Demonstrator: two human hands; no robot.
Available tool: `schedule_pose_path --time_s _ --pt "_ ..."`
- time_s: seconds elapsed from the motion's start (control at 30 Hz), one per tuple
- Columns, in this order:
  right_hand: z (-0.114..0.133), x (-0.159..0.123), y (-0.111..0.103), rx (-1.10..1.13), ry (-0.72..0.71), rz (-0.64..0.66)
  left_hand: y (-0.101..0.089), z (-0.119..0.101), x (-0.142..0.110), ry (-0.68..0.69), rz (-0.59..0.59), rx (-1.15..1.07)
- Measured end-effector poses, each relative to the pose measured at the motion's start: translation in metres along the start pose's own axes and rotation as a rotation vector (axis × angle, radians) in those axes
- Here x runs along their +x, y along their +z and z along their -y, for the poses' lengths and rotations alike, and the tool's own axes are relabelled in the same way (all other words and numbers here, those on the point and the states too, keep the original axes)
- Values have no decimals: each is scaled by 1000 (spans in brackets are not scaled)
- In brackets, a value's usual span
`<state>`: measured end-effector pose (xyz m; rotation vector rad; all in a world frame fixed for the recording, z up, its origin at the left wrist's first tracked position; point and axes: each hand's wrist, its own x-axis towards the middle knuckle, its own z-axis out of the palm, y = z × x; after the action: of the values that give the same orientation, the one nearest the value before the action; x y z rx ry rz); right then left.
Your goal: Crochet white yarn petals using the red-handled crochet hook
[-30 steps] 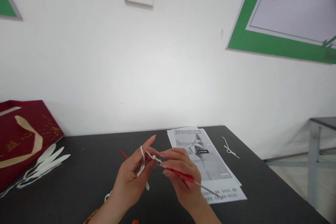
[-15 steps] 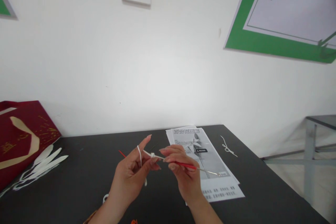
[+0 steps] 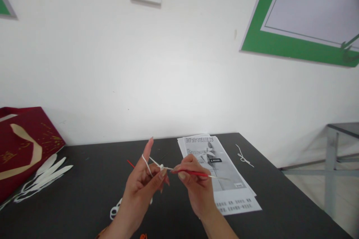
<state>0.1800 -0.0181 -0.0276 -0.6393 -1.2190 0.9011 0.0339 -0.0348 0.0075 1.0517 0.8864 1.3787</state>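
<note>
Between the thumb and fingers of my left hand (image 3: 143,185) is pinched a small knot of white yarn (image 3: 161,167). The yarn loops around the raised index finger and runs taut to the knot. My right hand (image 3: 196,186) grips a crochet hook (image 3: 196,173) by its red handle. The hook's thin metal end points left into the yarn at my left fingertips, and its other metal end sticks out to the right over the papers. Exactly how the hook tip sits in the stitch is too small to tell.
Printed sheets (image 3: 234,190) lie right of my hands, with a short tied white string (image 3: 243,159) beyond. At left, white crocheted petals (image 3: 49,174) lie by a dark red bag (image 3: 25,145). White scissor-like handles (image 3: 114,211) show beside my left forearm; an orange item (image 3: 143,236) lies at the bottom edge.
My left index finger has risen and straightened, drawing the yarn tighter. My right hand has tilted the hook flatter, and its tip has shifted relative to the knot.
</note>
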Motion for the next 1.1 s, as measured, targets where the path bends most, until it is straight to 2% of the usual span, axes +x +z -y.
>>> schedule_pose_path --time_s 0.1,0.17,0.33,0.4,0.47,0.63,0.73,0.8,0.87,0.93,1.03,1.1 --pt "-3 3 0 278 186 -90 -1 2 0 -29 40 -45" --pt "-2 6 -1 368 251 -90 -3 3 1 -37 54 -52" --pt "2 6 -5 204 219 2 -5 0 4 -83 31 -159" --pt "3 3 -4 115 163 -19 -5 -1 5 -114 25 -196" --pt "6 0 -2 -5 32 -16 -6 0 6 -134 29 -233" --pt "10 -5 -1 -317 -376 199 -11 2 9 -176 30 -389" --pt "7 -10 -5 -527 -561 263 -8 2 7 -136 9 -335" --pt "5 -14 -8 -674 -657 307 -5 2 5 -50 -13 -217" --pt "5 -17 -9 -731 -696 313 -3 3 4 55 -16 -93" --pt "8 -17 -7 -694 -662 267 -5 4 5 117 2 -10" --pt "16 -15 -2 -570 -535 191 -11 4 8 123 61 88" --pt "21 -13 -1 -511 -472 163 -15 2 9 120 57 146"
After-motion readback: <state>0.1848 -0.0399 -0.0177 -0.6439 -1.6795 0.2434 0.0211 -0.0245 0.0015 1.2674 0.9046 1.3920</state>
